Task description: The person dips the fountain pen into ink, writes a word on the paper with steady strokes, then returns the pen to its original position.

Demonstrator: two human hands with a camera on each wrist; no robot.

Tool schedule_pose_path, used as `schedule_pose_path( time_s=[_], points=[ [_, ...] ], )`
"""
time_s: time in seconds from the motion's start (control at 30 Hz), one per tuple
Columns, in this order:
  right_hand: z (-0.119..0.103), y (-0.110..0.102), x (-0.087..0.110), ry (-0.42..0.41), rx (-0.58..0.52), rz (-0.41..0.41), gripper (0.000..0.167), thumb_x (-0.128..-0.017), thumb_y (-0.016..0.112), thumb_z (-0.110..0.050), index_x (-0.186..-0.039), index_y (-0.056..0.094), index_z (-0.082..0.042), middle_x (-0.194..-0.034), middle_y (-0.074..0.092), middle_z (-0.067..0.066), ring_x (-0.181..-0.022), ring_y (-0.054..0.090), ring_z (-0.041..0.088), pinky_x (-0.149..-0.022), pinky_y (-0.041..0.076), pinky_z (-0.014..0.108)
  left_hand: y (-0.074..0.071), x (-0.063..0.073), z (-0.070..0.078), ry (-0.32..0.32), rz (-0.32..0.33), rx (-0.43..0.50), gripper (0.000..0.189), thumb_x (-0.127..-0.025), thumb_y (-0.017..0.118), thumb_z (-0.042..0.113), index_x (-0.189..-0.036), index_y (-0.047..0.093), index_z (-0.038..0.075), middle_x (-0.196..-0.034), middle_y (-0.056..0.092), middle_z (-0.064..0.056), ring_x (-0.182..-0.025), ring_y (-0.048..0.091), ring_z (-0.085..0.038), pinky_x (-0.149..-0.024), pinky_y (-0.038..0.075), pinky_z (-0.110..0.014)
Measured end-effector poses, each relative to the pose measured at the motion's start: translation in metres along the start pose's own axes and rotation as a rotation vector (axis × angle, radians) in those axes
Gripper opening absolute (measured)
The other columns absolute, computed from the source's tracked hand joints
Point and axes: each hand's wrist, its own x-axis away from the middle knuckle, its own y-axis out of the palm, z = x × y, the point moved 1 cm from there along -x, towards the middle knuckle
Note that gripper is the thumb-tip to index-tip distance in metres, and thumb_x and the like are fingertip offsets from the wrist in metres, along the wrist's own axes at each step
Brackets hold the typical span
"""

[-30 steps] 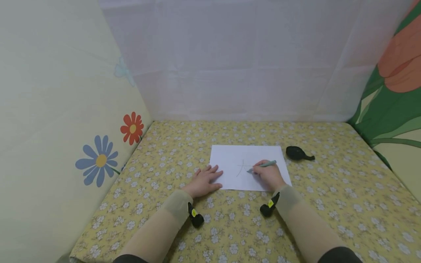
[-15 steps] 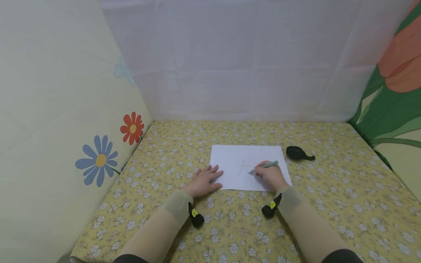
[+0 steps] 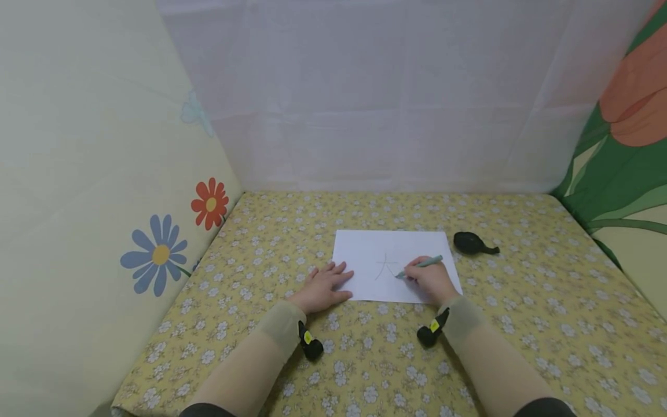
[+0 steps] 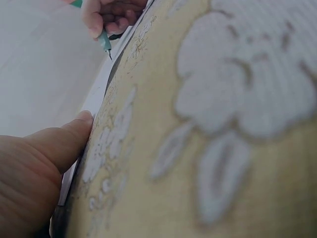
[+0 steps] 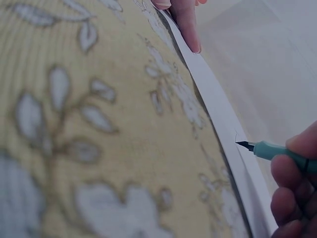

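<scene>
A white sheet of paper (image 3: 359,243) lies on the table, with a few thin strokes near its middle that form a character like 大. My right hand (image 3: 429,279) pinches a light green fountain pen (image 3: 429,261). In the right wrist view the dark nib of the fountain pen (image 5: 270,150) meets the paper (image 5: 218,106) at the end of a stroke. My left hand (image 3: 323,288) rests flat with spread fingers on the paper's left edge. The left thumb (image 4: 67,139) shows close up in the left wrist view, apart from the pen.
A black object with a rounded body and narrow neck (image 3: 471,243) lies right of the paper. The table bears a yellow floral cloth (image 3: 281,231). A white sheet (image 3: 365,116) hangs behind it, and flower-patterned panels (image 3: 104,174) stand at both sides.
My right hand and the fountain pen have slid slightly right and toward me, lengthening the slanting stroke at lower right. The left hand has stayed in place.
</scene>
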Motion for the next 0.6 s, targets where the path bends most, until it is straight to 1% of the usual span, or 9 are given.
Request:
schedule_pose_path(
  time_s=[0.23, 0.6],
  points=[
    [-0.0002, -0.0011, 0.0021, -0.007, 0.022, 0.002, 0.013, -0.085, 0.066, -0.017, -0.090, 0.067, -0.005, -0.078, 0.065, 0.006, -0.071, 0.056, 0.022, -0.064, 0.046, 0.032, -0.0002, 0.0002, -0.0001, 0.004, 0.003, 0.005, 0.062, -0.098, 0.049, 0.047, -0.152, 0.030, 0.024, -0.160, 0.013, 0.002, -0.147, 0.005, -0.023, -0.115, -0.001, -0.052],
    [0.0014, -0.0033, 0.0022, 0.005, 0.008, 0.009, 0.012, -0.083, 0.067, -0.015, -0.088, 0.066, -0.004, -0.074, 0.064, 0.005, -0.069, 0.055, 0.021, -0.063, 0.045, 0.031, -0.0008, 0.0005, 0.0013, 0.002, 0.002, -0.003, 0.061, -0.098, 0.049, 0.047, -0.152, 0.031, 0.024, -0.160, 0.014, 0.001, -0.147, 0.006, -0.024, -0.115, -0.001, -0.053]
  ],
)
